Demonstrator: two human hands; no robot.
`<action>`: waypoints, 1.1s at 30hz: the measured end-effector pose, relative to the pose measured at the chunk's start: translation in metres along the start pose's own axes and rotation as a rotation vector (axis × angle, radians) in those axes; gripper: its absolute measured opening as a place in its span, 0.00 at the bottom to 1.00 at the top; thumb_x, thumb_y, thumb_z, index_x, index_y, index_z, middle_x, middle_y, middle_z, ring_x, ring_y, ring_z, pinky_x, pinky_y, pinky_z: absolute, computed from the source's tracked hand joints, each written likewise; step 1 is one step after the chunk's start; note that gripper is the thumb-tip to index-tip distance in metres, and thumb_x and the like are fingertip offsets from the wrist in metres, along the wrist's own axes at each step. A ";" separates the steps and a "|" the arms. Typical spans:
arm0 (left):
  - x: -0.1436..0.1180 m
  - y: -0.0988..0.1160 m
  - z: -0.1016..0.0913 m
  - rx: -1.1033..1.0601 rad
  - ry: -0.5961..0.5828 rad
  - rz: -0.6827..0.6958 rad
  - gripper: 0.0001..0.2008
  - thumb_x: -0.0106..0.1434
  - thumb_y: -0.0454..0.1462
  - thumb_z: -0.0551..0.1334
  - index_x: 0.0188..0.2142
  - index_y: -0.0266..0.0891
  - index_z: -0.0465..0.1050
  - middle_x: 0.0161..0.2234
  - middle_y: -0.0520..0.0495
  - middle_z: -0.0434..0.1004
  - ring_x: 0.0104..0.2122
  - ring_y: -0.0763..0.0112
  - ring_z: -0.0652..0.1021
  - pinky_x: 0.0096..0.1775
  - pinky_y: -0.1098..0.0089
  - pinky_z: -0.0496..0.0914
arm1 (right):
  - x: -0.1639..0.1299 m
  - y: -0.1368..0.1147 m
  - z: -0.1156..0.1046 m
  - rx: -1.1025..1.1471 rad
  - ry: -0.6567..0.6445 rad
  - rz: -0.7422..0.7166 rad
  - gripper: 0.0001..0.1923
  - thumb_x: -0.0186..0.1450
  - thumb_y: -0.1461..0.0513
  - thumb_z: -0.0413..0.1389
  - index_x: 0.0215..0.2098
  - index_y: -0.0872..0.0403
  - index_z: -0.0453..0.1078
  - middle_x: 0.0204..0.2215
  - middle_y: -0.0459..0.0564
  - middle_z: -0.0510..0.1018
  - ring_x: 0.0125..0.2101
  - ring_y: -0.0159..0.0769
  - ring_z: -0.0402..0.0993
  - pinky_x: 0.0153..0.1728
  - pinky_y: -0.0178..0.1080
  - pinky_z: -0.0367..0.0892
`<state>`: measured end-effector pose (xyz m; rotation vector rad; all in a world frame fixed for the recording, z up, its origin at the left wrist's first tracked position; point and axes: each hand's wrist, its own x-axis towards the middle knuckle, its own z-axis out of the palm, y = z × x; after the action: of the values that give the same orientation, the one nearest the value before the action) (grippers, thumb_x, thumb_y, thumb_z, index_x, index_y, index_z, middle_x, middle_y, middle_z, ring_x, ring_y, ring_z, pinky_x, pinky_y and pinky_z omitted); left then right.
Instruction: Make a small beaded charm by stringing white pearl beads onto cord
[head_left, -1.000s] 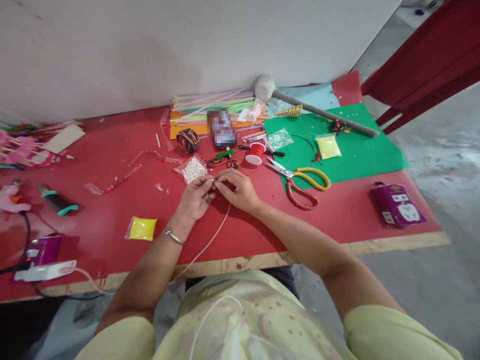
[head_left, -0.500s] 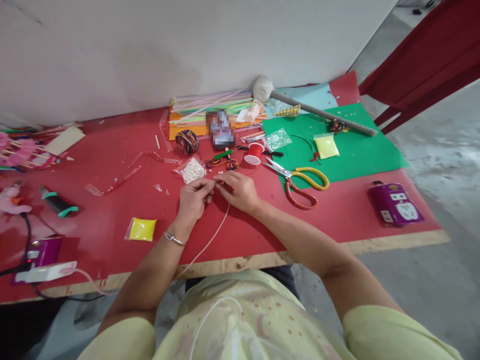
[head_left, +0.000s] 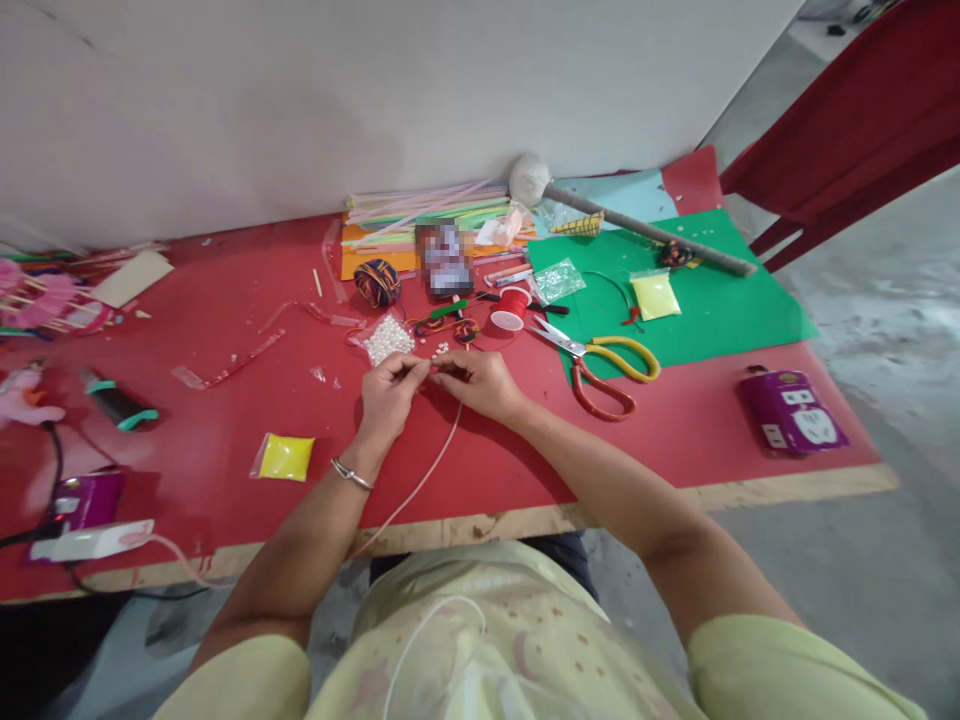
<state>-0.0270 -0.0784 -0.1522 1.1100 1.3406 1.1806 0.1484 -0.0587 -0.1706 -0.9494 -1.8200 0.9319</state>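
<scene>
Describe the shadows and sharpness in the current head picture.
Head view: a faint shadow falls on the pale wall, and a darker one on the red table beside the right forearm; same view, the phone is pixelated, and detail between left hand and right hand is too small to read.

No legible text, brands or numbers — markings on the right-hand purple box too small.
</scene>
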 end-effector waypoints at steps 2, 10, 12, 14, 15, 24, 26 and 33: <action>-0.001 -0.001 0.001 0.047 0.043 0.071 0.06 0.57 0.40 0.71 0.28 0.42 0.79 0.24 0.51 0.72 0.28 0.70 0.71 0.28 0.72 0.64 | 0.000 0.001 0.000 -0.024 0.015 0.009 0.09 0.67 0.61 0.58 0.42 0.54 0.79 0.37 0.48 0.85 0.35 0.33 0.80 0.39 0.34 0.71; 0.013 -0.006 -0.005 0.461 0.023 0.393 0.10 0.63 0.37 0.66 0.44 0.43 0.81 0.40 0.45 0.77 0.36 0.66 0.74 0.41 0.68 0.68 | -0.002 -0.002 -0.008 -0.332 0.052 0.065 0.08 0.67 0.64 0.56 0.41 0.52 0.78 0.38 0.51 0.83 0.37 0.36 0.78 0.40 0.36 0.70; 0.019 -0.011 -0.007 0.588 -0.029 0.439 0.11 0.63 0.36 0.65 0.45 0.42 0.81 0.41 0.44 0.75 0.35 0.66 0.73 0.42 0.67 0.68 | -0.002 -0.003 -0.009 -0.377 0.083 0.107 0.08 0.66 0.64 0.57 0.40 0.53 0.77 0.38 0.51 0.82 0.36 0.37 0.77 0.39 0.37 0.69; 0.024 -0.015 -0.006 0.668 -0.064 0.471 0.11 0.64 0.35 0.64 0.45 0.41 0.80 0.41 0.44 0.74 0.37 0.64 0.73 0.44 0.65 0.68 | -0.002 -0.003 -0.009 -0.384 0.102 0.133 0.07 0.66 0.64 0.57 0.39 0.53 0.77 0.36 0.51 0.82 0.34 0.36 0.76 0.37 0.37 0.69; 0.025 -0.015 -0.004 0.696 -0.075 0.482 0.10 0.65 0.35 0.63 0.45 0.41 0.80 0.40 0.43 0.74 0.39 0.63 0.74 0.45 0.64 0.68 | -0.002 -0.004 -0.009 -0.385 0.106 0.141 0.06 0.65 0.64 0.57 0.39 0.53 0.77 0.36 0.50 0.82 0.34 0.36 0.76 0.37 0.37 0.68; 0.021 -0.014 -0.005 0.406 -0.039 0.254 0.07 0.65 0.40 0.65 0.39 0.40 0.78 0.33 0.45 0.79 0.31 0.67 0.79 0.36 0.68 0.72 | -0.001 -0.002 -0.009 -0.363 0.111 0.125 0.05 0.66 0.62 0.58 0.37 0.53 0.76 0.35 0.50 0.82 0.35 0.36 0.77 0.37 0.36 0.68; 0.021 -0.015 -0.008 0.228 -0.034 0.112 0.10 0.61 0.42 0.68 0.39 0.39 0.78 0.29 0.46 0.80 0.25 0.69 0.79 0.28 0.70 0.71 | -0.001 -0.001 -0.008 -0.349 0.108 0.115 0.05 0.67 0.62 0.58 0.38 0.53 0.76 0.35 0.49 0.82 0.35 0.36 0.77 0.37 0.36 0.67; 0.021 -0.013 -0.010 0.026 -0.008 0.057 0.16 0.51 0.42 0.75 0.37 0.35 0.81 0.26 0.46 0.83 0.18 0.73 0.76 0.20 0.74 0.69 | -0.004 0.001 -0.005 -0.335 0.086 0.102 0.06 0.67 0.60 0.58 0.39 0.52 0.76 0.38 0.48 0.83 0.36 0.34 0.78 0.37 0.35 0.66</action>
<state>-0.0395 -0.0593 -0.1673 1.1770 1.3293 1.2018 0.1545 -0.0601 -0.1711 -1.2792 -1.9026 0.6442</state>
